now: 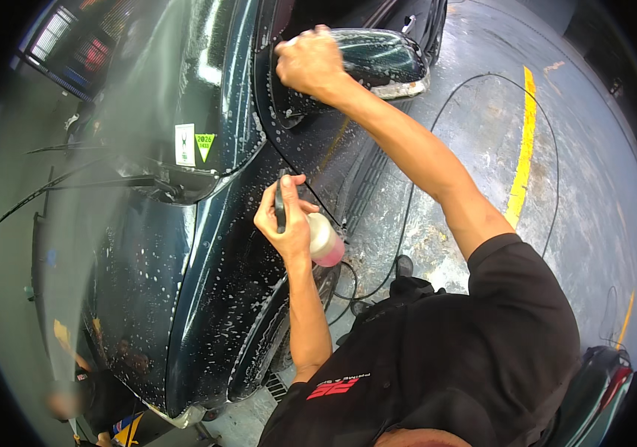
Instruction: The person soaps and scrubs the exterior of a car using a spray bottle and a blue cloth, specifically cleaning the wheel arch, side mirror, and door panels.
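My left hand (290, 218) grips a spray bottle (325, 239) by its black trigger head. The bottle is tilted, its body pale and translucent with pink liquid at the base. It hangs beside the front fender (234, 234) of a dark green car, wet with foam spots. Further up, my right hand (311, 61) is curled at the inner end of the door mirror (380, 56), by the front window. A bit of white shows at its fingers, but whatever it may hold is hidden. Foam clings to the mirror's lower edge (402, 89).
Wipers (100, 183) stand out from the windshield (145, 72), which bears two stickers. A black hose (556, 145) loops over the grey floor (463, 167), near a yellow line (522, 151). Another person (100, 402) is at the car's front. Another car (592, 396) stands behind me.
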Tool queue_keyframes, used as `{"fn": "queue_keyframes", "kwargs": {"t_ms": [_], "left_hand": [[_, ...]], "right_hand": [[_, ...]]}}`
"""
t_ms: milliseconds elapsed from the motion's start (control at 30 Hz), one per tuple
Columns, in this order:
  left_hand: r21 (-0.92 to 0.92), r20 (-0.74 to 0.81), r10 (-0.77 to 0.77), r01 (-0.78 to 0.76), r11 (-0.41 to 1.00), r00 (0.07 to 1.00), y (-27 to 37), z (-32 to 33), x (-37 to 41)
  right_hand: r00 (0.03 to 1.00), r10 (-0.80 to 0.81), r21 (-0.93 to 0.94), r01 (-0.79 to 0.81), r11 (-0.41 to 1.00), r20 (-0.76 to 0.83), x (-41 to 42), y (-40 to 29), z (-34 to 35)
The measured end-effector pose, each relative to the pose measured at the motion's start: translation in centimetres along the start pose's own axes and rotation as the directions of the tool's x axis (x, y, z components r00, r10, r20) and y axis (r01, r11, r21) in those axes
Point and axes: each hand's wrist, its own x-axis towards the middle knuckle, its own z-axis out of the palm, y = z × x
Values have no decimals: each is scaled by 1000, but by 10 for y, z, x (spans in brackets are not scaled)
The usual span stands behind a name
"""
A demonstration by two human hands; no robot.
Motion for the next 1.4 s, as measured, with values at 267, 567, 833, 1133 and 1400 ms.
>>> {"fn": "queue_keyframes", "kwargs": {"t_ms": [267,567,833,1133,1400], "left_hand": [[-20,-31,-24,23,1000,999,-9,-49,-43],[-32,-15,-51,51,998,999,-19,-66,-75],[-80,26,-62,64,995,998,-14,-62,-87],[-46,-18,-52,52,998,998,-17,-78,-94],[9,-44,-16,16,1000,999,-27,-96,-85]], "right_hand": [[877,272,146,-233,962,-395,-47,48,-22],[918,-284,-60,279,958,-278,-63,-15,7],[797,-303,-85,304,949,-523,-50,-13,16],[969,-139,-205,182,962,206,-10,-31,3],[912,327,302,-248,920,-246,-46,25,-24]]}}
